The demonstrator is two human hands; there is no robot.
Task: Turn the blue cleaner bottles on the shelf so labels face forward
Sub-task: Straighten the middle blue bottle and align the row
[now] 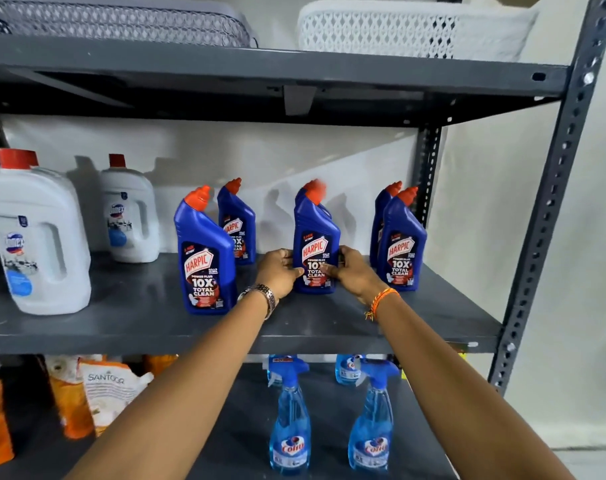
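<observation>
Left hand (280, 271) and right hand (353, 271) grip middle blue bottle (315, 237) – label forward; upright

It looks like a store room or small shop: a grey slotted-angle steel rack (551, 216) against a plain white wall. Its shelves hold stock in multiples, including Harpic bottles (204, 258), white Domex jugs (42, 237), Colin spray bottles (289, 420) and Santoor refill pouches (104, 389).
</observation>
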